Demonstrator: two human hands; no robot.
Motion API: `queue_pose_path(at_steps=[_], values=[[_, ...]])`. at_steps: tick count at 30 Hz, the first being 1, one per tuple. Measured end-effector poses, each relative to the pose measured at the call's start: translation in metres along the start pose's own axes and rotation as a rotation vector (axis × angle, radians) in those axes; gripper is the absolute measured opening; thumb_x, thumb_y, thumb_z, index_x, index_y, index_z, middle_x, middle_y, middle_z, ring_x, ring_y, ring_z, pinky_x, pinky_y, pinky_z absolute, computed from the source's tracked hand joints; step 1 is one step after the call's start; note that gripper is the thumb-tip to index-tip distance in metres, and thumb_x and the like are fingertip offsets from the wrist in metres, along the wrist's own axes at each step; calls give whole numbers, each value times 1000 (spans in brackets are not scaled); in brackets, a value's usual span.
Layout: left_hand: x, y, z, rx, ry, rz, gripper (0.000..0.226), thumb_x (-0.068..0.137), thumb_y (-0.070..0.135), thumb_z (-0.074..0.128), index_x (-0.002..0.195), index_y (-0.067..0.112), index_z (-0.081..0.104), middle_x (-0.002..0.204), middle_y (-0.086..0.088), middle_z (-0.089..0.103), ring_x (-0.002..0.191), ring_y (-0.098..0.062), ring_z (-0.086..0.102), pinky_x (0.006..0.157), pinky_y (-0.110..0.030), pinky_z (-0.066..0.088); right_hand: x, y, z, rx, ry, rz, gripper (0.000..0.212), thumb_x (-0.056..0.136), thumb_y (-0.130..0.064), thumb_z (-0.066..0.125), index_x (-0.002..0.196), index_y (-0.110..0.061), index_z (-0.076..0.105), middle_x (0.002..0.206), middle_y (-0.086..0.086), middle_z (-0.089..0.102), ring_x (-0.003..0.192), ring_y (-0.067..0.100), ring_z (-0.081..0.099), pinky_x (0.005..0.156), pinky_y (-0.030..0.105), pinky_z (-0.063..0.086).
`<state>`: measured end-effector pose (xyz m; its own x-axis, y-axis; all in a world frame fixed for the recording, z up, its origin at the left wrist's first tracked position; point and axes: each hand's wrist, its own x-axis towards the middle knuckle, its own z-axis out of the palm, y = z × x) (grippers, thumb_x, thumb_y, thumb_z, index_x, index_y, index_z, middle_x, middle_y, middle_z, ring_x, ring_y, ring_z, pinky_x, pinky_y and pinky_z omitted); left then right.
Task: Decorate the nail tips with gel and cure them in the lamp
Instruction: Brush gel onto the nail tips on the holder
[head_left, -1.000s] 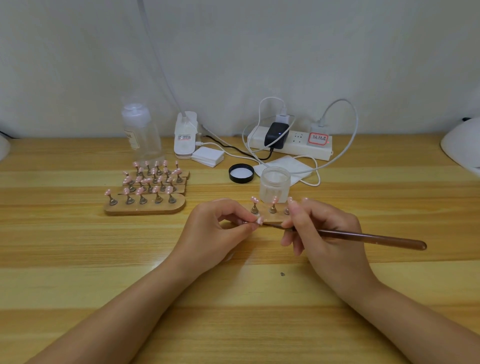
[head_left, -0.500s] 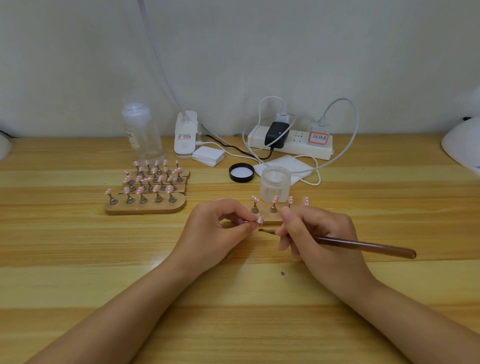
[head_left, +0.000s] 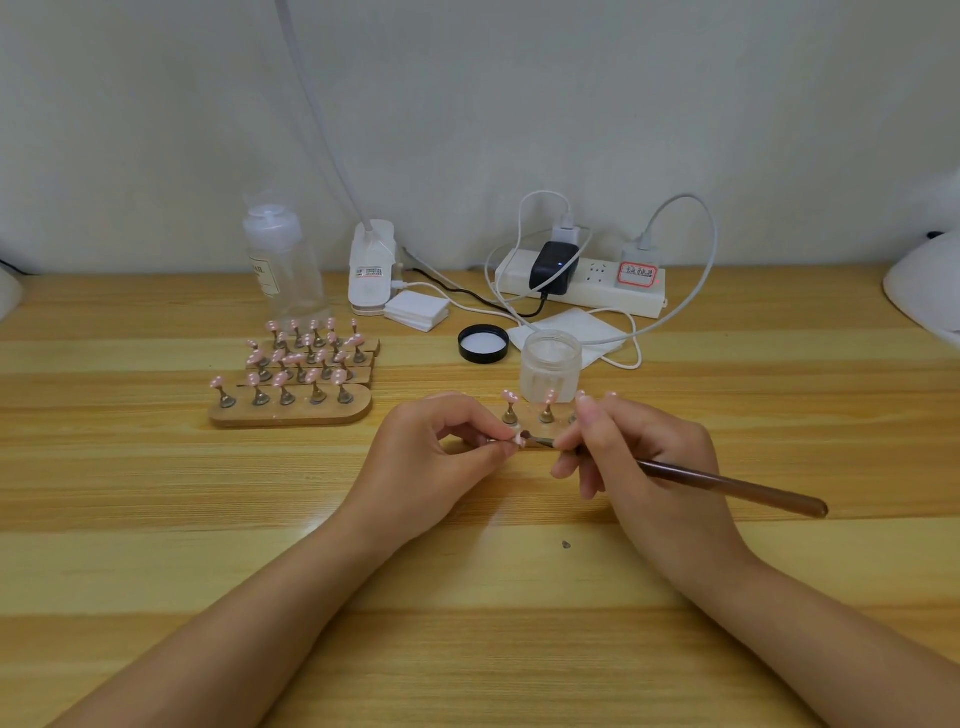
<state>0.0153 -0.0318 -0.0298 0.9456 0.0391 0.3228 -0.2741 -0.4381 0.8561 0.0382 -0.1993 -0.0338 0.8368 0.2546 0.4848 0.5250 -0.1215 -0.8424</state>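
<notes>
Jar (head_left: 549, 370) lidless, contents unclear | left grip (head_left: 431, 452) pinches nail tip (head_left: 516, 439) | right grip (head_left: 644, 457) holds brush (head_left: 727, 486)

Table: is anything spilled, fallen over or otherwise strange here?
Nothing looks spilled or fallen. The jar stands open, its black lid upside down beside it, which fits the work. One small dark speck lies on the table between the forearms; I cannot tell what it is.

The white lamp (head_left: 930, 296) at the far right is cut off by the edge. The right hand (head_left: 639, 457) hides part of the near nail stand (head_left: 540, 428). The bottle (head_left: 280, 265) label is too blurry to read.
</notes>
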Motion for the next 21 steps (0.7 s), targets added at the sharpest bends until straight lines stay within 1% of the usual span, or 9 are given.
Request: queue_pose_path(at_steps=[2,5,8,12,14,16,19,21], values=[[0,0,0,6,-4,3,11,72,5,73,74,15,71,74,-1,67,74,-13,61,73,-21,50,-1,-1,0,5,-12,-15,35,85,-43,45,63,-24,63,59,0,66,42,6,52,51,21,46],[0,1,0,-5,-4,8,9,72,6,73,74,14,71,73,0,66,74,-15,61,73,-22,49,-2,-2,0,41,-20,-19,39,85,-43,44,59,-21,64,56,3,64,39,9,51,47,16,42],[0,1,1,-13,-2,-4,8,72,5,73,74,12,71,74,-1,66,74,-16,61,73,-22,49,-2,-2,-1,108,27,2,41,84,-43,43,58,-18,63,53,4,62,39,11,49,47,14,40],[0,1,0,-30,-11,-11,7,72,7,73,73,14,70,73,-1,66,73,-16,60,72,-21,49,1,-1,-1,122,70,17,40,86,-43,42,65,-18,63,60,5,64,42,9,51,48,14,40],[-1,1,0,-38,-12,-16,7,71,9,73,73,15,70,73,-1,66,72,-16,60,71,-24,49,2,-1,0,106,75,30,36,89,-40,46,67,-19,64,63,6,66,43,10,53,49,13,40],[-1,1,1,-39,-14,-17,6,71,9,73,73,14,70,73,0,66,72,-16,60,71,-26,50,2,-1,0,95,67,42,34,91,-36,45,68,-19,64,63,6,67,44,10,55,50,13,41],[-1,1,0,-30,-15,-15,5,72,8,73,74,12,71,73,-1,66,72,-17,61,72,-27,51,1,-1,1,88,39,37,35,89,-40,47,67,-19,65,63,6,67,45,12,56,51,13,41],[-1,1,0,-24,-12,-17,7,72,6,73,74,13,71,74,-1,66,73,-16,61,72,-26,51,0,-2,1,103,24,31,38,87,-44,44,67,-19,65,62,6,67,45,11,56,51,13,42]])
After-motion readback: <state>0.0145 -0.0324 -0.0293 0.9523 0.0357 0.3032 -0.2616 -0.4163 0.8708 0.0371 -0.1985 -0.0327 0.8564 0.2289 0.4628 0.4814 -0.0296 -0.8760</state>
